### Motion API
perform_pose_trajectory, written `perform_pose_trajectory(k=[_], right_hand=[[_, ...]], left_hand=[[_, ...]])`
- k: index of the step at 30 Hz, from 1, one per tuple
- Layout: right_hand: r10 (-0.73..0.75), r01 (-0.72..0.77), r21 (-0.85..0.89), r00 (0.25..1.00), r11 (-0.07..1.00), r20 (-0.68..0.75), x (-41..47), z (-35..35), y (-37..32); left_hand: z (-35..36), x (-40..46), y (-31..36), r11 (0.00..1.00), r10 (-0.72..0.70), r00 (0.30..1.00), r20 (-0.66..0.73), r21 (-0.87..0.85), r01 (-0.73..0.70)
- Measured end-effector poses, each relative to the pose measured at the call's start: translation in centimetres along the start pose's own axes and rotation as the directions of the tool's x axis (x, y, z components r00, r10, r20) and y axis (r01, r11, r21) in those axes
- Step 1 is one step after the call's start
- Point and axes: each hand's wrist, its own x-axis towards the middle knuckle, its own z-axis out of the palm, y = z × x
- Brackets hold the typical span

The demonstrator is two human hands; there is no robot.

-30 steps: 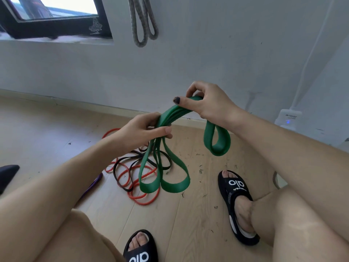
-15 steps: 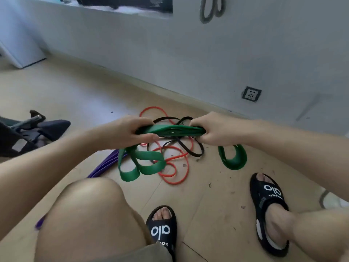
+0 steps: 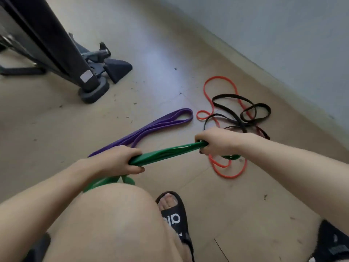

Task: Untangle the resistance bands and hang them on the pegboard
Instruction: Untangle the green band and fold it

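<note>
Green resistance band [image 3: 166, 154]: held folded into several flat layers and drawn taut between both hands, above the floor [image 3: 160, 53]. Its long axis runs from lower left to upper right in the head view, rising slightly toward the right hand. Taking the person's bare knee [image 3: 117, 214] as landmark, the stretched span lies just beyond it.

Left hand [image 3: 120, 159]: fingers and thumb curled round the lower-left end of the green band, directly beyond the knee. Slack green loops hang under this hand and touch or overlap the knee's far edge; actual contact cannot be confirmed.

Right hand [image 3: 215, 142]: closed in a fist round the upper-right end, beyond and right of the knee. A short green loop shows under the wrist.

Purple band [image 3: 160, 123]: flat on the floor beyond the left hand, doubled into a narrow loop. Long axis roughly parallel to the green span, rounded end pointing upper right; near end hidden behind the left hand.

Orange band [image 3: 207, 84] and black band [image 3: 243, 110]: lying crossed over one another in a loose tangle on the floor beyond the right hand, near the wall [image 3: 283, 25]. Part of the orange band reappears under the right forearm.

Black equipment frame [image 3: 56, 44]: stands on the floor far left of the knee, well apart from the bands.

Black slide sandal [image 3: 173, 214]: on a foot, just right of the knee.
</note>
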Motion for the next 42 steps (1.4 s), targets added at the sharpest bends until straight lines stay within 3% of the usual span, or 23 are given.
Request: perform_pose_trajectory(k=[3,7,12,17,23,29,34,42], right_hand=[[-0.025,0.026,-0.007,0.997,1.000,0.073,5.2,2.3,-0.8],[-0.059,0.068,-0.042,0.981,0.997,0.184,11.4,5.8,-0.5],[-0.049,0.078,-0.153,0.981,0.985,0.186,16.9,6.7,2.0],[-0.038,0.078,-0.244,0.986,0.967,0.165,20.9,7.0,4.4],[-0.131,0.161,-0.413,0.986,0.897,0.101,22.2,8.0,5.5],[-0.190,0.218,-0.424,0.976,0.879,0.109,22.7,7.4,6.6],[-0.278,0.274,-0.518,0.958,0.810,0.072,23.0,7.6,6.6],[-0.358,0.311,-0.475,0.934,0.823,-0.007,22.6,7.9,5.1]], left_hand=[[3.0,0.9,-3.5,0.979,-0.133,0.985,0.114,-0.140,0.148],[6.6,2.5,-6.3,0.937,-0.242,0.956,0.164,-0.217,0.275],[9.4,5.2,-9.3,0.923,-0.344,0.939,0.007,-0.181,0.340],[11.7,8.5,-9.9,0.883,-0.423,0.905,-0.034,-0.241,0.404],[13.7,8.7,-9.7,0.873,-0.488,0.812,-0.320,-0.158,0.462],[14.6,8.1,-7.7,0.783,-0.614,0.726,-0.310,-0.127,0.608],[15.8,7.5,-7.3,0.759,-0.628,0.736,-0.252,0.011,0.651],[15.7,6.1,-11.0,0.815,-0.508,0.787,-0.350,0.102,0.571]])
